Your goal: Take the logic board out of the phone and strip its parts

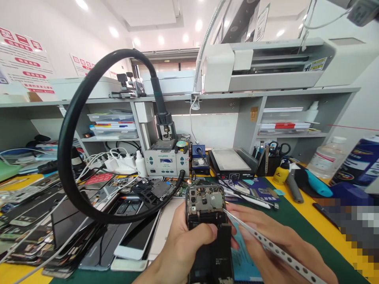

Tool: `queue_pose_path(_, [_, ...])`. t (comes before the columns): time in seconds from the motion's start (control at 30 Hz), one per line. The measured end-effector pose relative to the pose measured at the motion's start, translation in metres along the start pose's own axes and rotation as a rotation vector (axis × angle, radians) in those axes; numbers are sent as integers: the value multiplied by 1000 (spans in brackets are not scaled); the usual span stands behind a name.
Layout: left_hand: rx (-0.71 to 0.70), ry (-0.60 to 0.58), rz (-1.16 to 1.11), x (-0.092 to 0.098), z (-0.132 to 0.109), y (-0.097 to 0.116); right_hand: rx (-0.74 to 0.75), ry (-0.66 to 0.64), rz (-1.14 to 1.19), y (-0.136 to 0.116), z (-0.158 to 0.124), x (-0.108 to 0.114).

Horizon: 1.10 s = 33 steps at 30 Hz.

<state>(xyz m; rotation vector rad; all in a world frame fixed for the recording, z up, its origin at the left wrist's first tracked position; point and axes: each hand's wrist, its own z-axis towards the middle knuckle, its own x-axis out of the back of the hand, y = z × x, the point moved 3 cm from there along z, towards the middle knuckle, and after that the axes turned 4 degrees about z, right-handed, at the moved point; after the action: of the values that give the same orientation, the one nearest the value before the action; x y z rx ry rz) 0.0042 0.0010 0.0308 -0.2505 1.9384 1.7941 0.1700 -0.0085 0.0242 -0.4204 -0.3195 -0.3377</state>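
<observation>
An opened smartphone point(207, 200) with its back cover off is held upright in my left hand point(189, 240). The thumb lies across the dark lower part of the phone. Cameras and metal shields show at its top. In my right hand point(269, 236) is a pair of metal tweezers point(275, 248) with a row of round holes. Their tip meets the phone's right edge, just below the shields; whether it grips anything there is too small to tell. A dark flap point(226, 244) stands out at the phone's lower right. Beneath, a light blue piece point(244, 256) partly shows.
A rework station point(167, 161) with a thick black hose point(63, 150) looping leftward stands behind the phone. Stacked phones and screens point(97, 232) crowd the left. A heating plate point(232, 161), a yellow bottle point(281, 172) and a tool holder point(268, 161) are at right.
</observation>
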Motion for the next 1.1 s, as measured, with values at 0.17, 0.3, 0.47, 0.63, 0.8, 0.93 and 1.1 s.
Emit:
queue_pose_path(0.17, [15,-1,-31,-2,3,-3,9,1,11,-1,-1,2])
queue_pose_path(0.3, [26,-10,-5,-2,3,-1,11,-5,2,-3,1,1])
queue_pose_path(0.47, [16,-3,5,0,1,1,-5,121,57,-3,2,-3])
queue_pose_path(0.63, [65,18,-30,8,3,2,-134,199,61,4,3,-5])
queue_pose_path(0.8, [111,124,118,20,9,10,-340,151,120,26,10,-1])
queue_pose_path(0.93, [25,123,385,22,12,22,-498,37,307,56,19,1])
queue_pose_path(1.1, [-217,159,805,13,10,32,-502,-38,404,74,27,11])
